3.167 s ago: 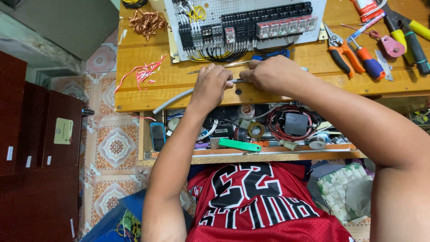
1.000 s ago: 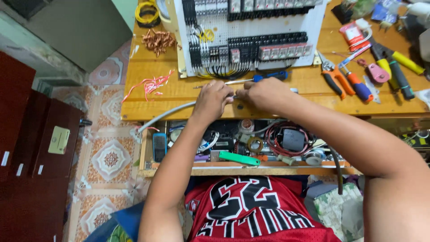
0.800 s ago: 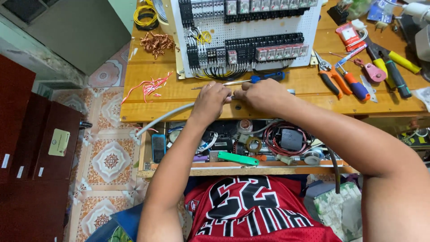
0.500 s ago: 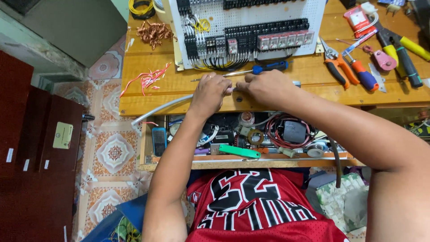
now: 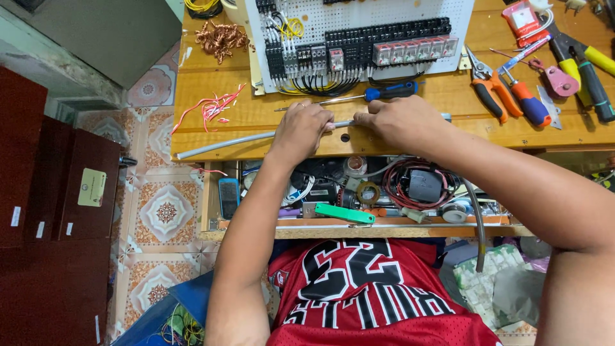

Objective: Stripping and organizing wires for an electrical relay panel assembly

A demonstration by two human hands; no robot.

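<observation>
A long grey cable (image 5: 224,142) lies along the front edge of the wooden workbench (image 5: 256,115). My left hand (image 5: 302,125) is closed around it near its middle. My right hand (image 5: 400,122) grips the same cable just to the right, and a short bare stretch shows between the two hands. The cable's left end sticks out past the bench's front left corner. A blue-handled screwdriver (image 5: 391,91) lies just beyond my hands. Behind it stands a white perforated panel (image 5: 359,25) carrying rows of black relays and terminal blocks with black wiring.
Orange-handled pliers (image 5: 490,86), an orange-and-blue screwdriver (image 5: 525,99) and other tools lie at the right. Red wire scraps (image 5: 208,109) and copper strands (image 5: 221,37) sit at the left. An open drawer (image 5: 359,192) below holds coiled wires, tape and a green tool. Dark red cabinets (image 5: 51,192) stand left.
Both hands keep hold of the grey cable at the bench edge throughout. Only the camera view has shifted slightly; the panel and tools sit a little differently in frame.
</observation>
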